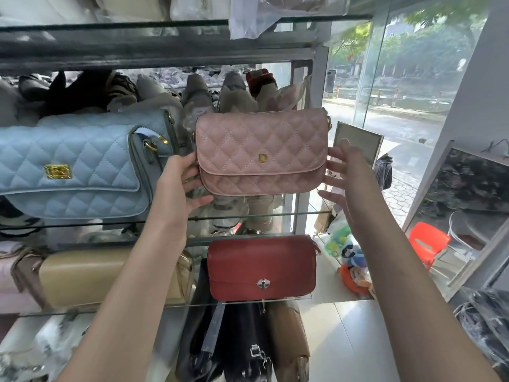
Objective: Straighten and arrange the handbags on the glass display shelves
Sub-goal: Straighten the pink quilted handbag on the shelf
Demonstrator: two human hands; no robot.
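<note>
Glass shelf [261, 215]: front edge just below the pink handbag [261, 150], which faces forward for display.
Blue handbag [74, 166]: just left of the pink handbag.
Left hand [184, 183]: grips its left end; I judge it steadies the bag.
Right hand [344, 175]: fingers spread straight at its right end, squaring it.

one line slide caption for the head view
Left hand holds a pink quilted handbag at the glass shelf, right hand open at its other end.
</note>
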